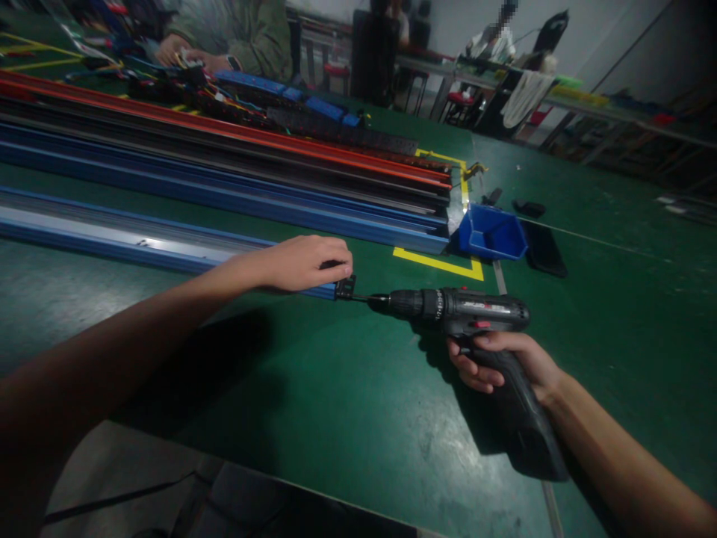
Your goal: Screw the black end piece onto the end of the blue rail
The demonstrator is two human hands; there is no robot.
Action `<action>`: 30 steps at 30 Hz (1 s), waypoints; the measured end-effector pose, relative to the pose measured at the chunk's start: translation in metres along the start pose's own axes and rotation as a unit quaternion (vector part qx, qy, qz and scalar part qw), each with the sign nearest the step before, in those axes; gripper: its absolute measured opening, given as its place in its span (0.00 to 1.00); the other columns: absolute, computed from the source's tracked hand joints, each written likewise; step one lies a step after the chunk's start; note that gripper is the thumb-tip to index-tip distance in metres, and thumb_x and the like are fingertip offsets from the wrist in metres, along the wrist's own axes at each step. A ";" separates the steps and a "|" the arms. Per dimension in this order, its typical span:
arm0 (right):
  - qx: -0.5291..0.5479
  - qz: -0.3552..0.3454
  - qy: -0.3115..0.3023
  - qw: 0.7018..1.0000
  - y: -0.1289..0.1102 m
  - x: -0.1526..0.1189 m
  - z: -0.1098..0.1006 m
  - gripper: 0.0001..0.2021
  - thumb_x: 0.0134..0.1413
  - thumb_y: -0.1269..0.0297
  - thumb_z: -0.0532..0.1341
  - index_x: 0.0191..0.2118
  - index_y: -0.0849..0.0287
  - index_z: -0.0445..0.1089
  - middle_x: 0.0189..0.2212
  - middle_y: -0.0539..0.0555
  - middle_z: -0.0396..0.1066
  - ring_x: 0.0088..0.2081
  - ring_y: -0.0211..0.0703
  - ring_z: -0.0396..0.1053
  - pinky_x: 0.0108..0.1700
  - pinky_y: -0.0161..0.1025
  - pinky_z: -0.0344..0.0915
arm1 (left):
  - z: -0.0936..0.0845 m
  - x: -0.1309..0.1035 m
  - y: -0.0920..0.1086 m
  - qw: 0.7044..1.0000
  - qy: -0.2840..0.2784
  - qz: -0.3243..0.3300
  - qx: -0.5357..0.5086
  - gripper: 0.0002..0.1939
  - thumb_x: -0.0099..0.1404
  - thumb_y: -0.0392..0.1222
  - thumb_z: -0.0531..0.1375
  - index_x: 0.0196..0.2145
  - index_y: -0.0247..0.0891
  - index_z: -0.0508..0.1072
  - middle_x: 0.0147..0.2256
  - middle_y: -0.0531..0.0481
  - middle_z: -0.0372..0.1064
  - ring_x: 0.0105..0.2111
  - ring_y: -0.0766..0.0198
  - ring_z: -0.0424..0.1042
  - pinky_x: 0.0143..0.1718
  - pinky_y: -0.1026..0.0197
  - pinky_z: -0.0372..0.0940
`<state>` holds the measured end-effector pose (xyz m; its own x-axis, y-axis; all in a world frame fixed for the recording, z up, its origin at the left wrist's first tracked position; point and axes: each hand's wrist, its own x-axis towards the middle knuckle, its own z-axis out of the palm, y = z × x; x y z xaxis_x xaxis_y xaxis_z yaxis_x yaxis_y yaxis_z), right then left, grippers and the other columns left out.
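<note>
A long blue rail (184, 250) with a pale inner strip lies across the left of the table. My left hand (305, 263) has its fingers curled over the rail's right end, where a small black end piece (346, 287) sits. In my right hand (493, 364) is a black cordless drill (482, 310), held by its handle and pointing left. The drill's thin bit reaches the black end piece. What lies under my left fingers is hidden.
Behind are blue, black and orange rails (336, 153) lying parallel. A blue bin (493, 233) and a dark flat object (544, 248) lie to the right. Across the green table (347, 403), a person's hands (193, 58) handle wires. The near edge crosses the bottom.
</note>
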<state>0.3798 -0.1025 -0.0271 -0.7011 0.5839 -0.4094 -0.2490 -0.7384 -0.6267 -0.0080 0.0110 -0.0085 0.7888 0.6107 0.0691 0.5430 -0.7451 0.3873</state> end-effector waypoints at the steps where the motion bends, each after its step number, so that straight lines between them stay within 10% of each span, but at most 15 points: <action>1: -0.001 -0.001 0.002 1.000 0.000 0.000 0.000 0.13 0.61 0.65 0.65 0.45 0.72 0.79 0.30 0.57 0.73 0.19 0.27 0.59 0.27 0.30 0.68 | 0.000 0.000 0.000 1.000 -0.001 0.001 0.000 0.20 0.78 0.51 0.50 0.45 0.39 0.78 0.44 0.46 0.75 0.43 0.61 0.73 0.47 0.61 0.63; 30: 0.001 0.000 0.002 1.000 -0.001 0.001 0.001 0.13 0.61 0.66 0.65 0.45 0.72 0.79 0.29 0.57 0.73 0.19 0.28 0.59 0.27 0.30 0.69 | -0.001 0.000 0.002 1.000 -0.003 -0.003 -0.006 0.20 0.78 0.52 0.50 0.45 0.38 0.78 0.43 0.46 0.74 0.43 0.60 0.73 0.47 0.60 0.63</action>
<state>0.3786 -0.1019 -0.0264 -0.6980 0.5857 -0.4121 -0.2513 -0.7392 -0.6249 -0.0074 0.0102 -0.0069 0.7876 0.6132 0.0610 0.5438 -0.7381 0.3993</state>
